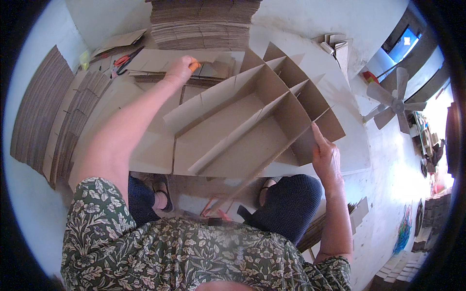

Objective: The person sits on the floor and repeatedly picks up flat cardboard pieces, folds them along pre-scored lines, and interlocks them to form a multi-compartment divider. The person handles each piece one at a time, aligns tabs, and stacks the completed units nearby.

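Observation:
A partly interlocked cardboard divider (287, 85) of crossed slotted panels stands tilted over the pale worktop before me. My right hand (326, 154) grips its right side, with one finger lying along a panel joint and the other fingers folded. Long panels of the divider reach down and left towards my lap. At the upper left my left hand (179, 71) is over a low pile of flat cardboard pieces (156, 62). Something orange, perhaps a finger cover, shows at its fingertips; blur hides whether they hold a piece.
A tall stack of cardboard (204, 25) stands at the back. More stacked strips (42, 112) line the left side, near red-handled scissors (122, 61). Folded cardboard pieces (340, 51) lie at the back right. A fan (397, 105) is at the right, and a cardboard bundle (313, 232) beside my knee.

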`<action>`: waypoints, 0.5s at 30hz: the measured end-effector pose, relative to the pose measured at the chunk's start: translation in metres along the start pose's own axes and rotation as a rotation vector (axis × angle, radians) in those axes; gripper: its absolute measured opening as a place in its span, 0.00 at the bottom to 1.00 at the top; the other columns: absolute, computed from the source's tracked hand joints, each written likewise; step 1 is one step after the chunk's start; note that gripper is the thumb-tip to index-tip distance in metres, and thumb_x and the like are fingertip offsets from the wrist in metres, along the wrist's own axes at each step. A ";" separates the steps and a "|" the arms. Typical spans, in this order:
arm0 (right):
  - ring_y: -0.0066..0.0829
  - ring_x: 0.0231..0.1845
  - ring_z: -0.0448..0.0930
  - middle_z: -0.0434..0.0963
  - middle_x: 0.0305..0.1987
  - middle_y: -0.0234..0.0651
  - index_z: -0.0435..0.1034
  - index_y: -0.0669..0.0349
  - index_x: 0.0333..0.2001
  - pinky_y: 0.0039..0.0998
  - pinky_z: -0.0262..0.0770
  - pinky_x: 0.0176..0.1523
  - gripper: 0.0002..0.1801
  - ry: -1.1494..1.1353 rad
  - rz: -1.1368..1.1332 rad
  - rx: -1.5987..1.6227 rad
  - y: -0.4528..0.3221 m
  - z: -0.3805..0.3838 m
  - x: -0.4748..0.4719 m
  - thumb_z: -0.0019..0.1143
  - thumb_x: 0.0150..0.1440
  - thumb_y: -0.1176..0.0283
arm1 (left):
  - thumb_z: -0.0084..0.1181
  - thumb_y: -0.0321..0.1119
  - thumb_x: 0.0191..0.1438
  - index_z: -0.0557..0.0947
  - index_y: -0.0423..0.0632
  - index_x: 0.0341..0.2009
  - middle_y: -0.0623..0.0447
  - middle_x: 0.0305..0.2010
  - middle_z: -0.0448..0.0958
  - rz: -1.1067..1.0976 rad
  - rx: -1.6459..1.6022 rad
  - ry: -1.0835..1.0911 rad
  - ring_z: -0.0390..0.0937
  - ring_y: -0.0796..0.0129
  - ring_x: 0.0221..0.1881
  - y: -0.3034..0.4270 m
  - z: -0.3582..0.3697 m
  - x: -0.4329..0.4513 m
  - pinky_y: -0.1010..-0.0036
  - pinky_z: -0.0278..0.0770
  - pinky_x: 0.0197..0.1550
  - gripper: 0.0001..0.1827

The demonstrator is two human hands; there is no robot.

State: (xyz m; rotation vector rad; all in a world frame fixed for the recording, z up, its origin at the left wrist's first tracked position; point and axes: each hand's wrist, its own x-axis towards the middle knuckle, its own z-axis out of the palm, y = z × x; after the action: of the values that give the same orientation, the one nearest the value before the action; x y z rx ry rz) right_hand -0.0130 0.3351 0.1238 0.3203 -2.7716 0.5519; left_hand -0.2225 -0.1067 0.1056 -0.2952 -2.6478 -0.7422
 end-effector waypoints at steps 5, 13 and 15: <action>0.38 0.43 0.79 0.78 0.43 0.43 0.63 0.64 0.58 0.34 0.75 0.45 0.27 0.320 -0.117 0.221 -0.020 0.000 0.007 0.57 0.56 0.69 | 0.58 0.24 0.51 0.81 0.43 0.41 0.45 0.42 0.80 0.401 -0.246 0.336 0.79 0.57 0.43 0.076 -0.031 -0.027 0.71 0.75 0.47 0.11; 0.34 0.50 0.76 0.75 0.51 0.40 0.67 0.66 0.52 0.37 0.74 0.53 0.19 0.154 0.542 1.829 -0.093 0.000 0.023 0.55 0.59 0.70 | 0.63 0.25 0.46 0.79 0.44 0.48 0.46 0.54 0.74 0.954 -0.351 -0.047 0.74 0.54 0.53 0.188 -0.040 -0.134 0.69 0.75 0.53 0.21; 0.36 0.51 0.75 0.75 0.51 0.39 0.67 0.65 0.53 0.37 0.73 0.55 0.19 0.250 0.581 1.688 -0.073 -0.014 0.017 0.54 0.59 0.73 | 0.61 0.24 0.47 0.79 0.44 0.49 0.46 0.54 0.74 0.840 -0.261 0.073 0.74 0.55 0.53 0.193 -0.038 -0.142 0.68 0.75 0.53 0.21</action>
State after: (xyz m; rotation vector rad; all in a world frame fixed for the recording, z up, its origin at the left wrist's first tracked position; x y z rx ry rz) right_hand -0.0052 0.2724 0.1665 -0.2601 -1.4154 2.6423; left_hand -0.0254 0.0211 0.1659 -1.3069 -2.0421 -0.7579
